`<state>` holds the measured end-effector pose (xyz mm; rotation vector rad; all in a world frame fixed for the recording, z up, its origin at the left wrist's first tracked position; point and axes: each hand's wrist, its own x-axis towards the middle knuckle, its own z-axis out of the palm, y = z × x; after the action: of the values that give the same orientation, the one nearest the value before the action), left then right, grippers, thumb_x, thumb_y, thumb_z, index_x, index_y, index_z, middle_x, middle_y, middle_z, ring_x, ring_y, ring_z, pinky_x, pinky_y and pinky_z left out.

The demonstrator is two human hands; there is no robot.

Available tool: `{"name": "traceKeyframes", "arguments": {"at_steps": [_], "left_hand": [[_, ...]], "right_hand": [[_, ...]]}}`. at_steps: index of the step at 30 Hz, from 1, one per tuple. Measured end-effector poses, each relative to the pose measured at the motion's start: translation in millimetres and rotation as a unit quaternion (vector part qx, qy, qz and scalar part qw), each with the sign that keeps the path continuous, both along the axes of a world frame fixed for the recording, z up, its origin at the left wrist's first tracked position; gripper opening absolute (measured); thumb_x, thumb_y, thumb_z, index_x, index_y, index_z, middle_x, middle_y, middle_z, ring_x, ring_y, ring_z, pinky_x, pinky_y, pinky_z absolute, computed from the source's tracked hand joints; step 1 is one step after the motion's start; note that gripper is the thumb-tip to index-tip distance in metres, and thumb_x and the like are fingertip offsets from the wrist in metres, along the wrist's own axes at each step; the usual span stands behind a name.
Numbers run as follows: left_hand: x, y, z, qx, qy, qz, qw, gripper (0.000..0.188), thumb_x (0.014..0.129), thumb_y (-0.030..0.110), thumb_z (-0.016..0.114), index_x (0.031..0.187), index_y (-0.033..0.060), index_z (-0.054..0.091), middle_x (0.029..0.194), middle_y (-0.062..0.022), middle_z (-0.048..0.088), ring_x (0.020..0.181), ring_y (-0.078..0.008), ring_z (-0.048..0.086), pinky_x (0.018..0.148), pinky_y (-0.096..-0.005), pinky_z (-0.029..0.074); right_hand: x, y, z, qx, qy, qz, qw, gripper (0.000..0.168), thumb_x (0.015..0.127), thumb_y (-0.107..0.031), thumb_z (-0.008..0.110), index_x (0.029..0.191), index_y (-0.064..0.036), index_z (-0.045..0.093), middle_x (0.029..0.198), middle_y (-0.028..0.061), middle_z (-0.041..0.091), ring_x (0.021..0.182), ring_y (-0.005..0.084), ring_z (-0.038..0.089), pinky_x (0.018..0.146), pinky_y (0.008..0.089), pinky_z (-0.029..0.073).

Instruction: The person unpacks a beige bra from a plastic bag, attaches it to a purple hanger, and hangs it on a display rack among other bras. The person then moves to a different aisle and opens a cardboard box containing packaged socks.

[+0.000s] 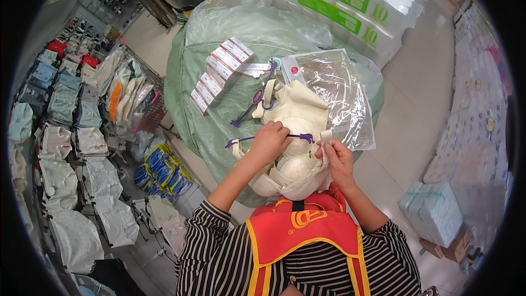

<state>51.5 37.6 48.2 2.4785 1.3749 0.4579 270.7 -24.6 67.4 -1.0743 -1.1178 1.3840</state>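
My left hand [268, 144] grips a purple plastic hanger [302, 136] near its middle. A cream strap loops over the hanger's left end. In my right hand [339, 161] another cream shoulder strap [325, 137] is pinched between thumb and fingers, close to the hanger's right tip. Both straps appear to belong to a cream bra [296, 183] whose cups hang towards my body. Just beyond lies a second cream garment [304, 94], with a second purple hanger [257, 96] at its left. An opened-out clear plastic bag [349, 98] rests to the right.
Everything lies on a bulging green woven sack [187, 90]. A strip of printed labels [222, 74] is on it at the left. Wrapped paper packs [341, 4] stand behind. Hung underwear [65, 107] and a wire cart [150, 102] are left; a plastic-wrapped bale [433, 209] sits right.
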Motion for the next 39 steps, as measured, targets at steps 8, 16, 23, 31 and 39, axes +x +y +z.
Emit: {"name": "traceKeyframes", "arguments": {"at_steps": [8,16,23,31,39], "left_hand": [[6.1,2.4,-4.5,0.036,0.034,-0.036,0.998,0.018,0.077,0.019,0.069,0.080,0.0053,0.056,0.082,-0.0090,0.054,0.081,-0.0286,0.055,0.071,-0.0402,0.047],[5.3,-18.7,1.7,-0.042,-0.014,-0.006,0.999,0.020,0.082,0.016,0.065,0.086,0.0027,0.051,0.077,-0.0137,0.056,0.073,-0.0342,0.059,0.065,-0.0422,0.048],[15.9,-31.1,35.6,-0.012,-0.093,0.027,0.995,0.014,0.083,0.011,0.061,0.086,0.0031,0.050,0.070,-0.0142,0.055,0.069,-0.0357,0.058,0.060,-0.0445,0.045],[26.6,-54.0,38.8,0.068,-0.141,0.018,0.988,0.014,0.076,-0.002,0.063,0.087,0.0049,0.055,0.071,-0.0109,0.054,0.069,-0.0317,0.056,0.060,-0.0417,0.044],[33.8,-58.9,42.4,0.060,-0.165,0.022,0.984,0.017,0.077,-0.003,0.062,0.092,0.0025,0.057,0.078,-0.0132,0.057,0.075,-0.0327,0.056,0.065,-0.0416,0.044]], "right_hand": [[3.2,-1.8,-5.6,-0.017,0.006,-0.014,1.000,0.025,0.100,-0.017,0.049,0.105,0.003,0.061,0.081,0.0027,0.065,0.074,0.0062,0.057,0.072,0.0205,0.045],[4.6,-4.0,-11.9,-0.047,0.014,0.000,0.999,0.025,0.099,-0.018,0.050,0.104,0.003,0.063,0.082,0.0028,0.066,0.074,0.0059,0.056,0.072,0.0204,0.045],[-6.4,-13.1,-17.1,-0.067,-0.026,0.138,0.988,0.025,0.098,-0.020,0.052,0.096,0.001,0.065,0.078,0.0001,0.063,0.073,0.0054,0.055,0.067,0.0212,0.044],[-21.8,-10.5,-3.7,-0.053,0.003,0.122,0.991,0.025,0.098,-0.020,0.051,0.093,0.000,0.065,0.075,-0.0006,0.062,0.071,0.0053,0.053,0.065,0.0213,0.042],[-25.3,-7.7,-12.6,-0.061,0.057,0.088,0.993,0.021,0.098,-0.016,0.051,0.096,0.001,0.064,0.076,0.0004,0.062,0.072,0.0054,0.054,0.067,0.0209,0.043]]}}
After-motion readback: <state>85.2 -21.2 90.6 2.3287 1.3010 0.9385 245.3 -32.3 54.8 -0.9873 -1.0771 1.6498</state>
